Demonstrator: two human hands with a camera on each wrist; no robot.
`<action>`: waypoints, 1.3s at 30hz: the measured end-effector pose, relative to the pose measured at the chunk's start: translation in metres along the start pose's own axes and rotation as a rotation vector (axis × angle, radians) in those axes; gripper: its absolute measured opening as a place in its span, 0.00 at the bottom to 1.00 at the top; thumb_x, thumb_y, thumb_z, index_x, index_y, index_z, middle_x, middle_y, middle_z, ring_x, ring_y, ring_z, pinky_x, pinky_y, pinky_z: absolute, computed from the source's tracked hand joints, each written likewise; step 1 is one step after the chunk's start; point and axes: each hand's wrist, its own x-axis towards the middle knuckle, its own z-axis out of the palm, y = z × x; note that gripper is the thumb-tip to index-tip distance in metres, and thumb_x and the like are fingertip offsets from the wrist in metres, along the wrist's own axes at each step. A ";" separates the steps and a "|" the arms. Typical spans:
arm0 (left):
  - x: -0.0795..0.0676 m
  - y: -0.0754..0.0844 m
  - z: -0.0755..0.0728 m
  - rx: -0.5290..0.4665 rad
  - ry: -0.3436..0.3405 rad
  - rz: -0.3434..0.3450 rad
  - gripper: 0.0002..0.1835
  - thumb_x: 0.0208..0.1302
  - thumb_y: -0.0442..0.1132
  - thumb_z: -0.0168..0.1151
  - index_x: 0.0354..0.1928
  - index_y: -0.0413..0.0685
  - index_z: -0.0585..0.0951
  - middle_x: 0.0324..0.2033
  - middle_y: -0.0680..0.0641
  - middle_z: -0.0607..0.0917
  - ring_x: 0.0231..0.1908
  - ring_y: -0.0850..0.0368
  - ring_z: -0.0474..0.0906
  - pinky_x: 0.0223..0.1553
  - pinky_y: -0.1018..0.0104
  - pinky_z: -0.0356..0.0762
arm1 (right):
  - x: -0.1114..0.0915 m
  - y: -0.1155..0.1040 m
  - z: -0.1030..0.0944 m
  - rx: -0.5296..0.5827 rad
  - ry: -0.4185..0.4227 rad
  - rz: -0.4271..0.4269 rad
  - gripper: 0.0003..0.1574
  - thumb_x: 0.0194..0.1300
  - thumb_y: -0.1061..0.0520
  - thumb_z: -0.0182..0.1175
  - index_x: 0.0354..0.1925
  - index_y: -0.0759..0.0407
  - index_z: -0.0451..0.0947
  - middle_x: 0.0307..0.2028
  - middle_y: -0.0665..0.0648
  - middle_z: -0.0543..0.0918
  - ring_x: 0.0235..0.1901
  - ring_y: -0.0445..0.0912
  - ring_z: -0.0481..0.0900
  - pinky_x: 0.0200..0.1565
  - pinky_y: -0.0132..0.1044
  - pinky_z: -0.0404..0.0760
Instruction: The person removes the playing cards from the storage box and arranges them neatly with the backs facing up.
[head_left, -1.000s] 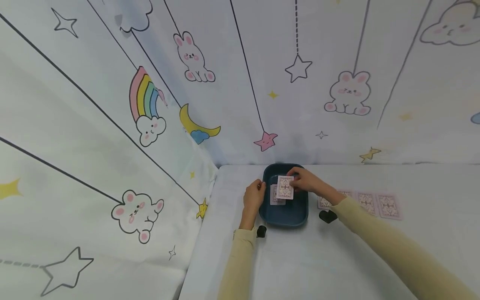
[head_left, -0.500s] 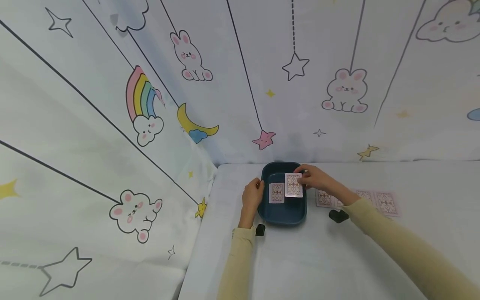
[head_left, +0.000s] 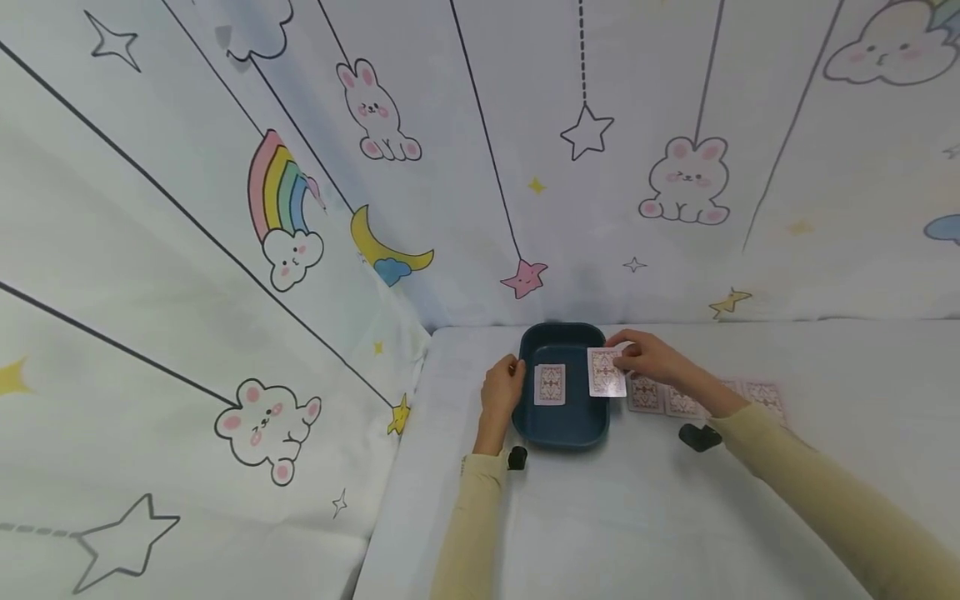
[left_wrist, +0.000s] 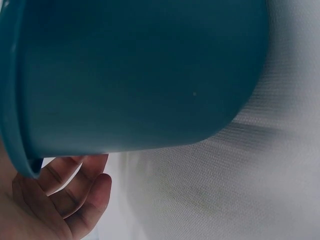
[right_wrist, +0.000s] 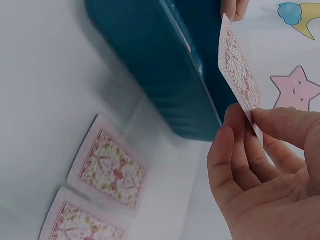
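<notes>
A dark blue tray (head_left: 566, 432) stands on the white table. My left hand (head_left: 502, 387) holds its left rim; in the left wrist view the bent fingers (left_wrist: 87, 200) lie against the tray's outer wall (left_wrist: 140, 90), the thumb hidden. My right hand (head_left: 648, 358) pinches a playing card (head_left: 602, 372) between thumb and fingers, its red patterned back showing. In the head view this card overlaps the tray's right rim; the right wrist view has it edge-on beside the rim. Inside the tray, to the left, lies a playing card (head_left: 550, 385), back up.
Several playing cards (head_left: 646, 394) lie back up in a row right of the tray, partly covered by my right forearm. Black wrist devices (head_left: 699, 437) sit by both sleeves. A white curtain (head_left: 465, 208) printed with cartoon rabbits and stars rises behind and to the left.
My right hand has moved the pinched card rightward, from over the tray's middle to its right rim, uncovering the card in the tray. The left hand stays on the rim.
</notes>
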 end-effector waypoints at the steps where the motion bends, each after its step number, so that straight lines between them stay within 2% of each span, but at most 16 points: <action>1: 0.000 0.000 0.000 0.001 -0.002 -0.002 0.14 0.76 0.49 0.53 0.35 0.49 0.79 0.25 0.48 0.79 0.23 0.58 0.70 0.24 0.66 0.62 | -0.001 0.001 -0.001 -0.003 0.003 0.006 0.25 0.73 0.60 0.57 0.65 0.64 0.68 0.48 0.69 0.82 0.42 0.52 0.81 0.46 0.50 0.83; 6: 0.001 0.000 0.000 -0.001 -0.006 -0.008 0.14 0.75 0.49 0.54 0.34 0.49 0.78 0.24 0.49 0.78 0.21 0.58 0.69 0.22 0.66 0.62 | -0.008 0.010 -0.007 0.006 0.013 0.037 0.25 0.74 0.57 0.56 0.66 0.61 0.68 0.49 0.67 0.82 0.44 0.52 0.81 0.48 0.50 0.83; 10: 0.001 0.000 0.001 0.003 0.000 -0.009 0.14 0.75 0.48 0.54 0.33 0.50 0.78 0.23 0.50 0.77 0.21 0.58 0.69 0.22 0.66 0.61 | -0.016 0.017 -0.014 0.023 0.019 0.020 0.26 0.75 0.56 0.55 0.67 0.63 0.67 0.48 0.67 0.82 0.44 0.52 0.82 0.49 0.52 0.83; 14: 0.001 0.000 0.001 -0.004 0.000 -0.006 0.14 0.75 0.48 0.54 0.33 0.49 0.78 0.23 0.50 0.77 0.21 0.58 0.69 0.22 0.66 0.62 | -0.023 0.022 -0.019 0.032 0.033 0.030 0.28 0.75 0.56 0.56 0.68 0.63 0.66 0.50 0.68 0.81 0.44 0.51 0.81 0.48 0.49 0.84; 32: -0.001 0.000 0.001 -0.002 -0.012 -0.002 0.13 0.75 0.47 0.54 0.34 0.48 0.78 0.23 0.49 0.77 0.21 0.58 0.69 0.22 0.67 0.61 | -0.055 0.055 -0.046 -0.005 0.067 0.053 0.29 0.75 0.56 0.55 0.69 0.64 0.65 0.51 0.68 0.80 0.46 0.52 0.82 0.49 0.50 0.84; 39: 0.000 0.001 -0.001 -0.011 -0.008 0.002 0.13 0.76 0.47 0.54 0.34 0.48 0.79 0.23 0.49 0.77 0.22 0.58 0.69 0.22 0.67 0.62 | -0.069 0.074 -0.060 -0.032 0.078 0.051 0.30 0.76 0.52 0.54 0.69 0.63 0.65 0.54 0.71 0.79 0.49 0.54 0.83 0.49 0.49 0.84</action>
